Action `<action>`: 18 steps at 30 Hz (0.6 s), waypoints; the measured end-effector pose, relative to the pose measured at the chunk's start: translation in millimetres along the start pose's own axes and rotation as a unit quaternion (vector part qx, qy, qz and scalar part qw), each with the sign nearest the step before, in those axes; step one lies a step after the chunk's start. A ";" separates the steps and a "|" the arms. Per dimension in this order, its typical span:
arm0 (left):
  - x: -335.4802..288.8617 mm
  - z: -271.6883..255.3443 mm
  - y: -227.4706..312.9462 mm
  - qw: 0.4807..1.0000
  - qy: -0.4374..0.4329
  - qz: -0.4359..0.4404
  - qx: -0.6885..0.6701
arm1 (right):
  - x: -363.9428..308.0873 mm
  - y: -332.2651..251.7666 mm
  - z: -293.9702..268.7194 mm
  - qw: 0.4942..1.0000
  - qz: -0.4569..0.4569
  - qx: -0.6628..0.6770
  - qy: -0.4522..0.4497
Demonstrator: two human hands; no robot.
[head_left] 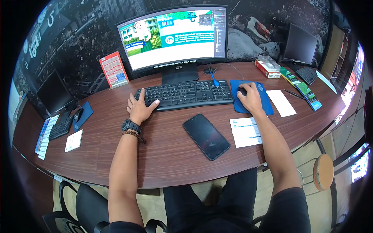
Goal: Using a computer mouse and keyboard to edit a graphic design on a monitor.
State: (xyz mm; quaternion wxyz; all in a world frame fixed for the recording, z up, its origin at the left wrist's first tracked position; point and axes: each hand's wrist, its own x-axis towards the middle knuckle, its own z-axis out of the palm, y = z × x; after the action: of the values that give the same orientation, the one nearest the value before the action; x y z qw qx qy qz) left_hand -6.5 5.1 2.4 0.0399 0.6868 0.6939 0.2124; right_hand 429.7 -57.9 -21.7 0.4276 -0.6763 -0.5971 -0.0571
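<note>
My left hand (140,108) rests with fingers spread at the left end of a black keyboard (186,95), its fingertips on or just over the keys. A dark watch and a beaded bracelet circle that wrist. Under my right hand (250,99) is a black computer mouse (243,91), mostly covered by the fingers, on a blue mouse pad (266,103). Behind the keyboard stands a wide curved monitor (175,37) showing a green and white design in an editing window. A black smartphone (206,136) lies face up between my forearms.
Paper slips (245,132) lie beside my right forearm, with a white sheet (281,103) and a pen (294,94) farther right. A red and white box (268,69) stands at the back. A desk calendar (114,70) leans left of the monitor. An office chair (91,207) is below left.
</note>
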 end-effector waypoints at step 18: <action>-2.4 7.3 -4.8 1.000 0.005 0.027 0.008 | -0.7 -0.6 -1.0 1.000 0.009 -0.014 -0.009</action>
State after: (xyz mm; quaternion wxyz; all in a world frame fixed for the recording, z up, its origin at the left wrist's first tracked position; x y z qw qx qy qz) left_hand -8.4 4.7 -6.4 0.0251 0.7045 0.6769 0.2118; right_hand 429.4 -59.1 -21.1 0.4134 -0.6882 -0.5936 -0.0557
